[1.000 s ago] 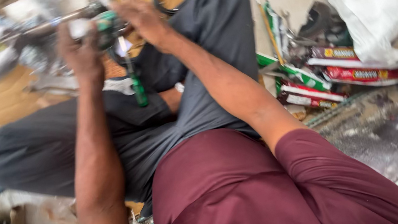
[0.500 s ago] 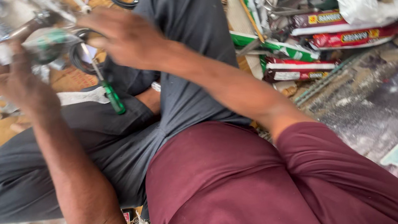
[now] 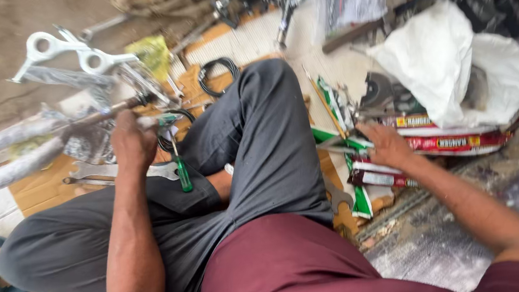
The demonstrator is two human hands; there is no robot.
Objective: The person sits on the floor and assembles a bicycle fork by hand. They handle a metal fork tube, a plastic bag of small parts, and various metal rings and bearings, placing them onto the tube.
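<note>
Head view, one entry.

Changed: your right hand (image 3: 386,145) has left the metal frame (image 3: 65,64) and now sits at right of centre, fingers spread flat on the red and green cartons (image 3: 444,143); grip loose, holding nothing that shows. It reads as a reach for a part or tool.

Your left hand (image 3: 130,142), left of centre, stays closed around the frame's rod. A green-handled screwdriver (image 3: 180,169) hangs just below it; whether the fingers pinch it cannot be told.

Containers: cartons shut, contents unseen. White sack (image 3: 453,56), upper right, contents hidden. Flat spanner (image 3: 94,173) on cardboard by your knee.
</note>
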